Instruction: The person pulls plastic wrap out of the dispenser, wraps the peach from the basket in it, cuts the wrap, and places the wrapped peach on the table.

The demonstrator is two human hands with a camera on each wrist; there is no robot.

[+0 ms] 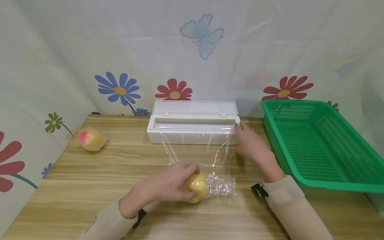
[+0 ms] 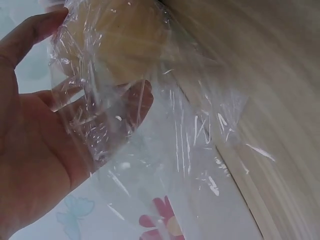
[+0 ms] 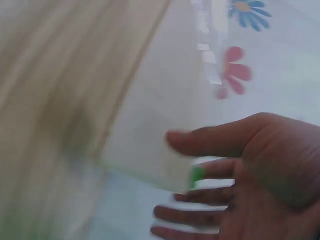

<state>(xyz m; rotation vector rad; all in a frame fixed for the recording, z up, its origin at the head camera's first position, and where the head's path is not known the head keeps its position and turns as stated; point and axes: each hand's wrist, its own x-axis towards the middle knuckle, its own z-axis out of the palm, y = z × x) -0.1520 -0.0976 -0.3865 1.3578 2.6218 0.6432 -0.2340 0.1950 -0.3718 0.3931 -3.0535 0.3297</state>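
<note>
My left hand (image 1: 172, 181) grips a yellow fruit (image 1: 197, 187) low over the table, with clear plastic film around the fruit. In the left wrist view the film (image 2: 185, 125) lies in loose wrinkles over the fingers. From the fruit the film stretches back to a white cling film box (image 1: 192, 136), whose clear lid (image 1: 195, 107) stands raised above a roll (image 1: 193, 126). My right hand (image 1: 250, 141) is at the right end of that box. Its fingers look straight in the right wrist view, the thumb beside the box corner; whether they touch it is unclear.
A green slotted basket (image 1: 288, 160) stands on the right side of the wooden table (image 1: 75, 200). At the far left lies a pink and yellow fruit (image 1: 91, 139) with shiny film on it. A flower-printed cloth (image 1: 144, 40) hangs behind the table.
</note>
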